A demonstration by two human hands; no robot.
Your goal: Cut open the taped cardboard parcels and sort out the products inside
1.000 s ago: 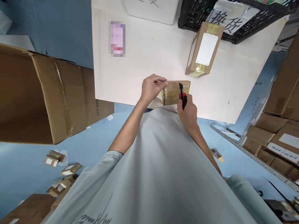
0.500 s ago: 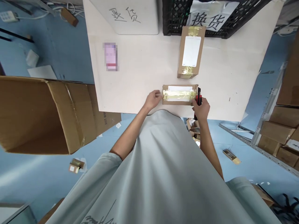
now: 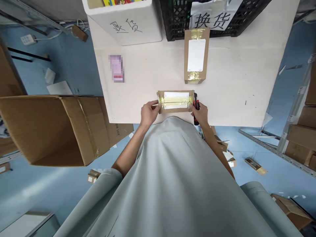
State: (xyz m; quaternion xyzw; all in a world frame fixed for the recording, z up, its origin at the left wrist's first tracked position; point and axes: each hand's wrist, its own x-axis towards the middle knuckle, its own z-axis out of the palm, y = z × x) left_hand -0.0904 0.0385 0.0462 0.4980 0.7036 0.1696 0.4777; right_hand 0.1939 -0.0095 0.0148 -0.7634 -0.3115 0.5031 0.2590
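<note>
A small taped cardboard box [image 3: 176,101] with a white label under yellowish clear tape lies lengthwise near the front edge of the white table [image 3: 143,70]. My left hand [image 3: 149,112] grips its left end, thumb on the near corner and fingers behind. At the right end, my right hand [image 3: 200,112] holds a black and red box cutter [image 3: 196,107] upright against the palm, while its thumb and fingertip touch the box corner. Whether the blade is out I cannot make out. Behind stands a second taped cardboard box [image 3: 197,56] with a white label.
A black plastic crate [image 3: 172,24] and a white bin [image 3: 135,29], both with handwritten characters, stand along the back. A blurred pink item [image 3: 117,68] lies at left. One large open carton [image 3: 81,128] stands left of the table; boxes on a rack [image 3: 300,138] are at right.
My left hand has closed onto the box's left end, where it was pinching at the edge before. The view has shifted, so everything on the table appears slightly displaced.
</note>
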